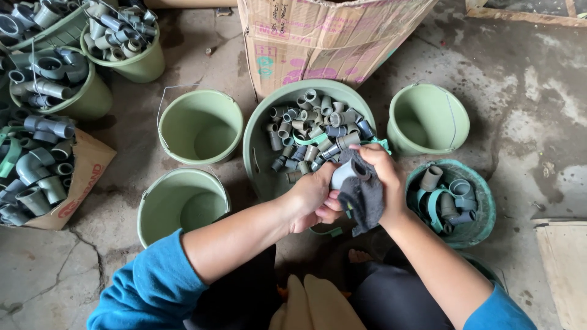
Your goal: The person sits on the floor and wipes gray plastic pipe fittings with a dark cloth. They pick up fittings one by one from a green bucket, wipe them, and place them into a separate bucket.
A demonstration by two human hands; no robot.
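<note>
A grey pipe fitting (343, 173) is clasped by the left hand (312, 197) above the basin (257, 146). A dark cloth (362, 192) is clenched by the right hand (382, 174); the fitting is best turned steadily while wiped.

Soft, even daylight, faint shadows, sharp focus, slight wide-angle edge stretch.

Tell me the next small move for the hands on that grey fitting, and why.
Probably turn the pipe fitting a little inside the dark rag. The left hand grips it from below while the right hand presses the rag over its top, so only part of its surface is under the cloth.
</note>
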